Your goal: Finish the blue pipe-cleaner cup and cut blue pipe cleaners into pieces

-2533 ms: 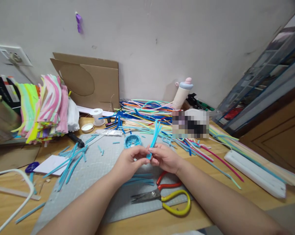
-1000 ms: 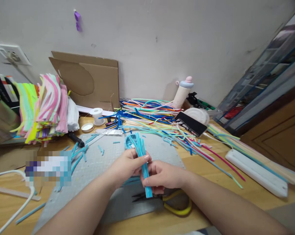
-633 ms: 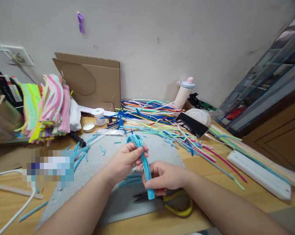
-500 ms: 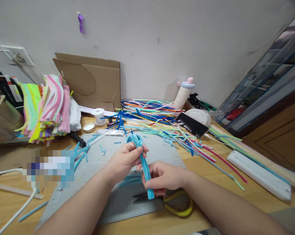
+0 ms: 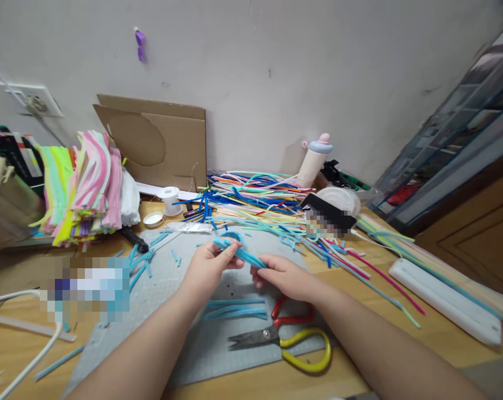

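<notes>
Both hands hold a small bundle of light blue pipe cleaners [image 5: 243, 254] above a grey cutting mat [image 5: 163, 289]. My left hand [image 5: 209, 266] pinches its far end with thumb and fingers. At the near end, my right hand [image 5: 282, 275] is closed on it. The bundle lies almost level between them, slanting from upper left to lower right. Several loose blue pieces [image 5: 234, 310] rest on the mat just below the hands. Scissors [image 5: 284, 336] with a red and a yellow handle lie open on the mat's near right corner.
A heap of coloured pipe cleaners [image 5: 255, 197] covers the table behind the mat. Stacked pastel bundles [image 5: 84, 183] stand at the left, cardboard [image 5: 159, 141] leans on the wall, a pink bottle [image 5: 313, 161] stands behind. A white tray [image 5: 443, 300] lies at the right.
The bundle has gone from nearly upright to almost level. My right hand has moved up and off the scissors, which now show fully. My left hand stays on the far end.
</notes>
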{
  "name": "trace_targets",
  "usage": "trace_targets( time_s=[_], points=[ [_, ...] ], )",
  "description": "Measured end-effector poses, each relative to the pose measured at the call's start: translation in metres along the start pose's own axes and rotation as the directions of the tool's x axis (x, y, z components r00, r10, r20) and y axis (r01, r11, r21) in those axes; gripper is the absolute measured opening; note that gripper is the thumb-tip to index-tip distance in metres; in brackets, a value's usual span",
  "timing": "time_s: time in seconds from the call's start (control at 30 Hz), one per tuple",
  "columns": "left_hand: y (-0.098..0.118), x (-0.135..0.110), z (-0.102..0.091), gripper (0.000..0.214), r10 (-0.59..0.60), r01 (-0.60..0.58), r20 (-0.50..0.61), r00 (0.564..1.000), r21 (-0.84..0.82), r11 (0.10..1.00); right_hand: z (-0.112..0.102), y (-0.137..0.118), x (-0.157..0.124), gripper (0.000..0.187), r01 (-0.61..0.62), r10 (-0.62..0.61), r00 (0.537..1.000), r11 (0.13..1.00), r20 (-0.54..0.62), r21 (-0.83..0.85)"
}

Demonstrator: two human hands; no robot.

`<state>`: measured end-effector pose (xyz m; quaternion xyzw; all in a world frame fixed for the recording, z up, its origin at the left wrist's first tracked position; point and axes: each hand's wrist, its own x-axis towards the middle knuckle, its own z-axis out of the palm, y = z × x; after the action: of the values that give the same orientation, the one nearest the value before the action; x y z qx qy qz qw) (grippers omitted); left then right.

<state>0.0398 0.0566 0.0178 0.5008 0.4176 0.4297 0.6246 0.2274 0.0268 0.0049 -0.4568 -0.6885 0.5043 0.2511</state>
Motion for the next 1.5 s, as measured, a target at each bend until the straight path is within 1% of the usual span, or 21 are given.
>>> trace_targets(
  time_s=[0.07,0.13,0.2,0.23,0.33,0.43,0.5,0.6,0.67,0.7,0.77,0.8,0.83,0.9,0.97,1.03,1.13,1.23,1.37,1.43,1.5],
  points=[
    [0.005,-0.001,-0.005,0.031,-0.002,0.008,-0.064,0.998,0.088,0.996,-0.003,0.002,0.002,0.020,0.001,-0.002,0.999,1.000,-0.033,-0.012],
    [0.011,-0.003,-0.012,0.028,-0.010,0.030,-0.114,0.993,0.175,0.984,-0.006,0.002,0.001,0.020,0.038,-0.043,0.998,0.996,-0.056,-0.078],
    [0.016,-0.006,-0.021,0.022,-0.017,0.054,-0.123,0.992,0.300,0.953,-0.009,0.000,0.000,0.020,0.063,-0.072,0.997,0.981,-0.041,-0.184],
    [0.017,-0.008,-0.025,0.019,-0.020,0.059,-0.103,0.994,0.396,0.916,-0.010,0.000,-0.001,0.021,0.061,-0.067,0.998,0.970,-0.017,-0.236],
    [0.018,-0.013,-0.036,0.014,-0.027,0.019,0.001,1.000,0.657,0.753,-0.011,-0.001,-0.005,0.023,0.019,0.004,0.998,0.928,0.059,-0.373],
    [0.012,-0.014,-0.044,0.012,0.030,-0.109,0.118,0.993,0.758,0.643,-0.011,-0.002,-0.006,0.026,-0.013,0.068,0.993,0.881,0.098,-0.473],
    [0.008,-0.013,-0.049,0.012,0.103,-0.246,0.227,0.968,0.792,0.558,-0.013,-0.003,-0.006,0.027,-0.026,0.095,0.989,0.864,0.112,-0.503],
    [0.002,-0.011,-0.054,0.017,0.173,-0.426,0.390,0.905,0.821,0.381,-0.015,-0.005,-0.005,0.029,-0.053,0.134,0.984,0.856,0.121,-0.514],
    [0.001,-0.010,-0.056,0.019,0.202,-0.483,0.439,0.875,0.821,0.304,-0.015,-0.005,-0.005,0.029,-0.069,0.153,0.981,0.849,0.119,-0.524],
    [0.001,-0.011,-0.056,0.020,0.215,-0.493,0.446,0.869,0.820,0.290,-0.015,-0.005,-0.004,0.029,-0.072,0.158,0.980,0.844,0.117,-0.531],
    [0.000,-0.012,-0.054,0.019,0.227,-0.471,0.415,0.881,0.819,0.329,-0.015,-0.004,-0.004,0.029,-0.074,0.163,0.979,0.838,0.119,-0.540],
    [-0.001,-0.013,-0.052,0.019,0.220,-0.433,0.374,0.901,0.813,0.390,-0.016,-0.003,-0.004,0.029,-0.074,0.165,0.978,0.839,0.124,-0.538],
    [-0.002,-0.014,-0.051,0.018,0.197,-0.371,0.314,0.929,0.797,0.477,-0.016,-0.003,-0.004,0.029,-0.075,0.168,0.977,0.843,0.128,-0.532],
    [-0.005,-0.015,-0.049,0.020,0.100,-0.189,0.165,0.981,0.719,0.669,-0.017,-0.001,-0.004,0.029,-0.083,0.176,0.974,0.861,0.141,-0.502],
    [-0.007,-0.015,-0.048,0.022,0.009,-0.046,0.063,0.998,0.624,0.780,-0.019,0.001,-0.004,0.029,-0.096,0.184,0.971,0.885,0.152,-0.456],
    [-0.008,-0.015,-0.050,0.021,0.011,-0.034,0.041,0.999,0.586,0.809,-0.020,0.001,-0.004,0.029,-0.110,0.187,0.970,0.907,0.156,-0.406],
    [-0.008,-0.013,-0.052,0.016,0.098,-0.114,0.060,0.993,0.605,0.788,-0.022,0.002,-0.004,0.029,-0.125,0.180,0.974,0.933,0.138,-0.337],
    [-0.008,-0.013,-0.053,0.031,0.129,-0.129,0.046,0.991,0.628,0.768,-0.023,0.002,-0.004,0.030,-0.136,0.171,0.977,0.959,0.124,-0.248],
    [-0.011,-0.014,-0.052,0.037,0.095,-0.090,0.022,0.995,0.587,0.805,-0.023,0.006,-0.004,0.034,-0.137,0.147,0.980,0.987,0.135,-0.083],
    [-0.012,-0.015,-0.052,0.032,0.068,-0.062,0.009,0.998,0.544,0.837,-0.021,0.009,-0.004,0.036,-0.161,0.160,0.975,0.987,0.154,-0.001],
    [-0.009,-0.016,-0.052,0.023,0.077,-0.074,0.016,0.997,0.524,0.848,-0.019,0.010,-0.003,0.037,-0.190,0.179,0.968,0.981,0.178,0.045]
  ],
)
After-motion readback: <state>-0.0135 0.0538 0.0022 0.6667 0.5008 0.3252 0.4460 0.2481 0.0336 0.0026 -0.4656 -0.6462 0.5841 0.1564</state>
